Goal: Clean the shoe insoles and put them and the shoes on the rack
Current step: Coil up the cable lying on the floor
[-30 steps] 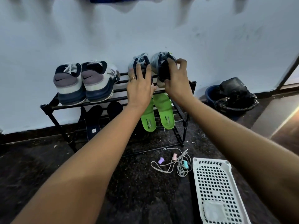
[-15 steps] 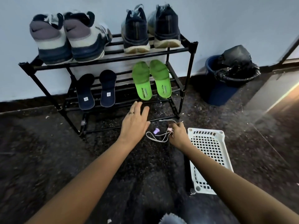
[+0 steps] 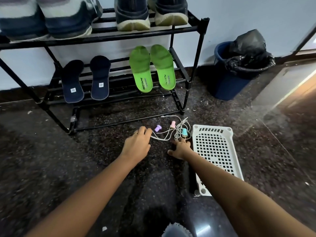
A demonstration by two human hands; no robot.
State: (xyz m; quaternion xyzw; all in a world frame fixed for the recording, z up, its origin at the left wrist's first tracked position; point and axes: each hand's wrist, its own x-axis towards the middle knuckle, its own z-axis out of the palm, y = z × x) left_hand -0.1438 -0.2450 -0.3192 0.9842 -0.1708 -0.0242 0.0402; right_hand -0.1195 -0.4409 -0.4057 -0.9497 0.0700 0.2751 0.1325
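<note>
While the green insoles (image 3: 150,69) and the dark blue insoles (image 3: 85,80) lie side by side on the middle shelf of the black metal rack (image 3: 200,48), heels towards the camera, both pairs of shoes stand on the top shelf above them, the dark pair (image 3: 150,12) over the green and the white-and-navy pair (image 3: 46,19) over the blue. A person reaches both arms down to the floor (image 3: 51,151) in front of the rack. The left hand (image 3: 136,144), a ring on one finger, lies with relaxed fingers touching a white cord (image 3: 161,139) beside its purple plug (image 3: 158,128). The right hand (image 3: 181,148) has its fingers spread and gripping nothing, tips at the cord's tangle under a teal plug (image 3: 184,132); a pink plug (image 3: 172,124) lies between the two. A white perforated basket (image 3: 215,151) lies flat just right of that hand. The floor is dark speckled stone strewn with pale crumbs, thickest under the rack's right end. Against the pale wall (image 3: 248,14), apart from the rack's right post, stands a blue bin (image 3: 229,86) lined with a black bag. Dark floor stretches wide to the left of the arms, and a lighter strip crosses the far right edge
</note>
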